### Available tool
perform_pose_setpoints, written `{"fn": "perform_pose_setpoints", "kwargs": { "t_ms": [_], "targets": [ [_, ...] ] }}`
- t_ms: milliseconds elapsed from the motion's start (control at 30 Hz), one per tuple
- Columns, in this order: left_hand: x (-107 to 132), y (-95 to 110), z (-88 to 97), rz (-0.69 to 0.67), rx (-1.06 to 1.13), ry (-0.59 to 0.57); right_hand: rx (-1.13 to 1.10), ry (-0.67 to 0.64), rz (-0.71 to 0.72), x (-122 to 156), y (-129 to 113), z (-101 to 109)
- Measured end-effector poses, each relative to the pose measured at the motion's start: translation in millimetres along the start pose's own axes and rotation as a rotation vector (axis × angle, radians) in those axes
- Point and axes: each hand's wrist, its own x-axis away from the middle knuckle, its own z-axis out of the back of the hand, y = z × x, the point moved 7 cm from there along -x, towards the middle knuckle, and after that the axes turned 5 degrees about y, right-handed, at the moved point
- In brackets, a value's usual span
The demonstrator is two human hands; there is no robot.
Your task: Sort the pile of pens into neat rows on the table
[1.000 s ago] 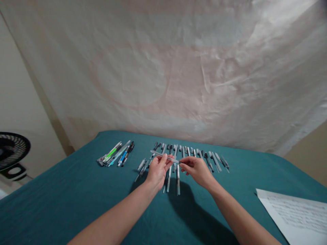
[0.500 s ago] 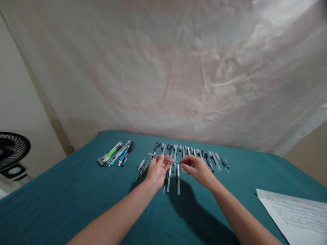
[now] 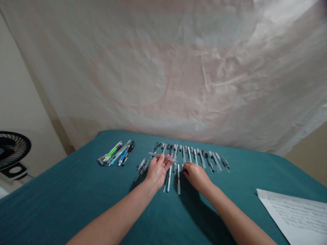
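A translucent pen (image 3: 155,154) lies crosswise in my left hand (image 3: 157,170), gripped between thumb and fingers above the table. My right hand (image 3: 196,173) is low at the table, right of a white pen (image 3: 178,180). Its fingers are curled together, and whatever they pinch is hidden. Beyond both hands runs a row of pens and separate caps, with a clear pen (image 3: 184,154) and a dark pen (image 3: 211,163) among them. Below my left hand, more pens (image 3: 169,180) point toward me, and a small cap (image 3: 174,167) sits between the hands.
To the left lies a pile of mixed pens with a green one (image 3: 112,152) and a blue one (image 3: 123,157). Several dark pens (image 3: 141,171) rest beside my left hand. A written sheet of paper (image 3: 296,211) is at the right; a black fan (image 3: 12,153) stands far left.
My right hand has moved down from beside the held pen to the tabletop. My left hand stays almost still with the pen.
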Motion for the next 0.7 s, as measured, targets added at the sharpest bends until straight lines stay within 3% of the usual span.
{"fn": "perform_pose_setpoints", "kwargs": {
  "t_ms": [467,567,700],
  "targets": [
    [1.2,-0.6,-2.0,0.018,-0.004,-0.015,0.031,0.021,-0.069,0.8,2.7,7.1],
    [1.1,-0.4,-2.3,0.018,0.003,-0.019,-0.05,0.082,-0.068,1.6,2.5,35.2],
    [-0.1,-0.9,-1.1,0.026,-0.002,-0.018,-0.403,0.32,-0.017,33.4,-10.3,115.5]
  ]
}}
